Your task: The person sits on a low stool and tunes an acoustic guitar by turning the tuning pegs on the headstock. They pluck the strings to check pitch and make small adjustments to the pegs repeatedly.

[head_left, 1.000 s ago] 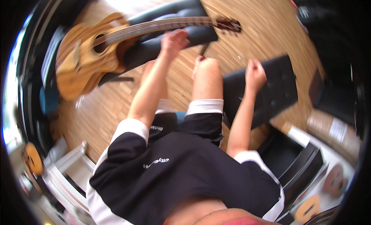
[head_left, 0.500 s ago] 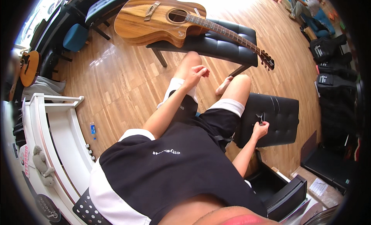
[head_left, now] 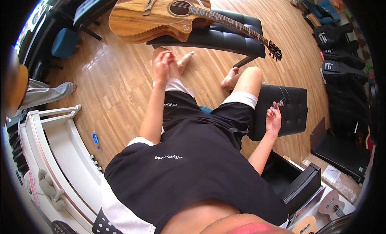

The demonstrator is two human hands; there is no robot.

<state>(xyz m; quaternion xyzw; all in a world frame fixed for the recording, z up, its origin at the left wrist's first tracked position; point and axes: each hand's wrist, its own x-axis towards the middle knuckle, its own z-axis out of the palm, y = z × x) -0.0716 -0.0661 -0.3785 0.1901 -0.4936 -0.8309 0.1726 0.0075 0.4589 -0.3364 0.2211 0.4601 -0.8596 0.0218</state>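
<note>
Above my left knee is my left hand (head_left: 162,65), raised with its fingers curled together. Whatever may be between those fingers is too small to make out. My right hand (head_left: 274,120) grips a small dark metal tool like pliers (head_left: 279,103), held over a black padded stool (head_left: 295,115) at my right. Thin curved strands, perhaps strings (head_left: 286,92), show on the stool's top. In front of me a wooden acoustic guitar (head_left: 136,20) lies face up across a black tufted bench (head_left: 241,22), its headstock past the bench's right end. Neither hand touches the guitar.
A white piano-like cabinet (head_left: 66,147) stands at my left, with a blue-labelled bottle (head_left: 95,138) beside it. Another person's leg (head_left: 52,93) shows at the far left. Black instrument bags (head_left: 341,73) line the right side. A blue stool (head_left: 65,43) stands far left.
My left hand has moved left, away from the bench's middle. My right hand has risen and turned, bringing the tool upward. At the left, another person's leg has come into view.
</note>
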